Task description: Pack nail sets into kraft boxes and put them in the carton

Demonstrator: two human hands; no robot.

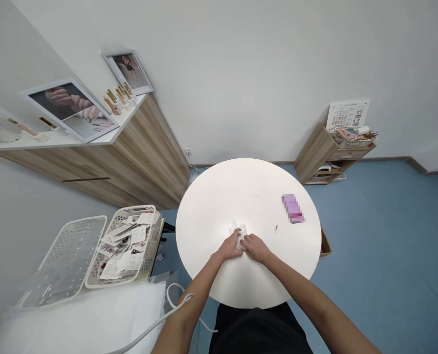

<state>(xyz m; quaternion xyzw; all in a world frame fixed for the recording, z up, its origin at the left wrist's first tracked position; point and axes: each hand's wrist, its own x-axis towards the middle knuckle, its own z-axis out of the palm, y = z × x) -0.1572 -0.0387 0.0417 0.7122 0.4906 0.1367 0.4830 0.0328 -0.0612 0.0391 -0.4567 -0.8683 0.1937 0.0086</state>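
A small folded white tissue (243, 230) lies at the middle of the round white table (237, 179), between my two hands. On its left side, my left hand (231, 247) has its fingers closed on the tissue, thumb side toward the right. From the right, my right hand (256, 248) grips the tissue's near edge with curled fingers. My fingertips cover part of the tissue. A purple item (293, 207), blurred by pixels, rests farther right on the tabletop. Near it is a small dark reddish speck (276, 228).
White baskets (88, 275) at the left hold packets and cards. A white cable (156, 322) crosses at lower left. A wood-grain cabinet (152, 162) carries picture frames (71, 110). A small wooden shelf unit (311, 160) stands against the wall at right.
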